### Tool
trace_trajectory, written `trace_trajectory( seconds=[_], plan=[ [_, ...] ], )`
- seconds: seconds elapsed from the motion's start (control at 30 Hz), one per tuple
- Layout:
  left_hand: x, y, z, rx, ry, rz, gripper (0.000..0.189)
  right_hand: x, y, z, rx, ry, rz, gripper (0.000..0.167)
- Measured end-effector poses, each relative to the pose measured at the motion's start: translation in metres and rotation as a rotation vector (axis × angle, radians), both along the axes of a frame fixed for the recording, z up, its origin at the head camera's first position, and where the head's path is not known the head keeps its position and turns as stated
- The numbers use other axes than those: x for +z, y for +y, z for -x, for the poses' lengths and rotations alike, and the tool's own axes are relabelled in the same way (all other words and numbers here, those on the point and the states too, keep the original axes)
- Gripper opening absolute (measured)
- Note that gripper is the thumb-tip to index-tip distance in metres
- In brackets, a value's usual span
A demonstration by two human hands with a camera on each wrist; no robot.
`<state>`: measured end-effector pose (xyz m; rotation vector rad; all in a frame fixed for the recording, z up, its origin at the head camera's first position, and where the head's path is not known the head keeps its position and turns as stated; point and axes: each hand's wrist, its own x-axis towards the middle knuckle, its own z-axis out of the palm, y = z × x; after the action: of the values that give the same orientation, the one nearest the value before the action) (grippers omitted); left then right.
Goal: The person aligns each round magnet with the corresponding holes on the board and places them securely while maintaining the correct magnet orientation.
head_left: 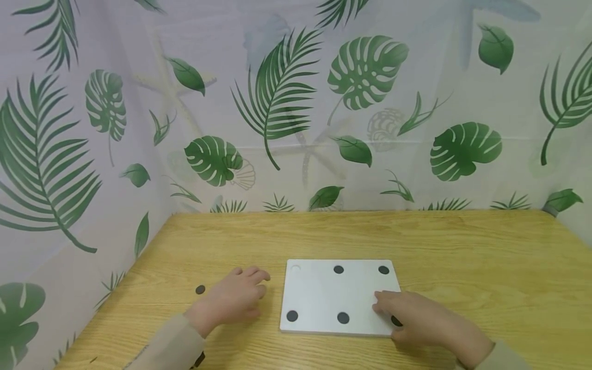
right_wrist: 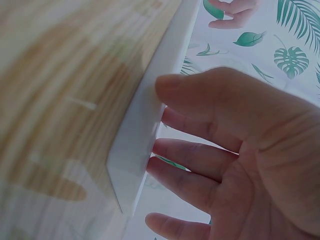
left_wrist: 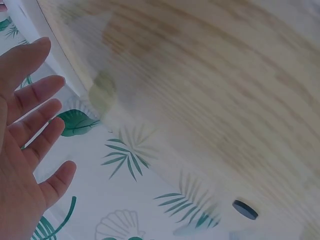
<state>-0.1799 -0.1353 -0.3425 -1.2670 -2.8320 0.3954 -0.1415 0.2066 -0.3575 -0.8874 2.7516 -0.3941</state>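
A white rectangular board (head_left: pixel 319 293) lies flat on the wooden table. Several black discs (head_left: pixel 343 318) sit on it; an empty round recess (head_left: pixel 295 267) shows at its far left corner. My right hand (head_left: pixel 423 318) is at the board's right end, fingers extended over the edge, partly hiding a black disc (head_left: pixel 396 321). In the right wrist view the thumb (right_wrist: pixel 170 87) lies against the board's white side (right_wrist: pixel 132 150). My left hand (head_left: pixel 236 295) hovers left of the board, fingers loosely spread, holding nothing. A loose black disc (head_left: pixel 200 290) lies just beyond the left wrist.
Wood-grain table (head_left: pixel 324 234) extends behind and to both sides of the board. A leaf-printed white cloth (head_left: pixel 296 169) hangs along the back and left. By the left sleeve, a small dark object (head_left: pixel 199 358) is partly hidden.
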Motion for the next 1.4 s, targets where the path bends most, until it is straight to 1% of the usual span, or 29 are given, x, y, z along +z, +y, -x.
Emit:
trace_trajectory(
  seconds=[0.23, 0.33, 0.57, 0.77, 0.97, 1.13, 1.23, 1.4],
  plan=[
    [-0.001, -0.009, 0.002, 0.004, 0.024, 0.007, 0.023, 0.003, -0.001, 0.001, -0.033, -0.049, 0.016, 0.041],
    [-0.002, -0.012, 0.003, 0.012, 0.022, -0.008, 0.022, 0.003, 0.000, 0.001, -0.035, -0.050, 0.018, 0.041],
    [-0.001, -0.022, 0.003, 0.067, -0.002, -0.085, 0.021, 0.001, 0.000, 0.002, -0.031, -0.038, 0.011, 0.041],
    [-0.001, -0.033, 0.005, 0.100, -0.027, -0.158, 0.020, 0.001, 0.000, 0.001, -0.028, -0.037, 0.009, 0.041],
    [-0.003, -0.047, 0.012, 0.160, -0.043, -0.183, 0.020, 0.001, 0.000, 0.001, -0.014, -0.030, 0.010, 0.041],
    [-0.005, -0.058, 0.015, 0.219, -0.040, -0.200, 0.017, 0.001, 0.000, 0.001, -0.022, -0.035, 0.004, 0.041],
    [-0.005, -0.064, 0.016, 0.229, -0.037, -0.213, 0.016, 0.002, 0.000, 0.001, -0.029, -0.039, 0.005, 0.041],
    [-0.005, -0.072, 0.016, 0.235, -0.020, -0.206, 0.013, 0.003, -0.001, 0.001, -0.033, -0.048, 0.011, 0.041]
  ],
)
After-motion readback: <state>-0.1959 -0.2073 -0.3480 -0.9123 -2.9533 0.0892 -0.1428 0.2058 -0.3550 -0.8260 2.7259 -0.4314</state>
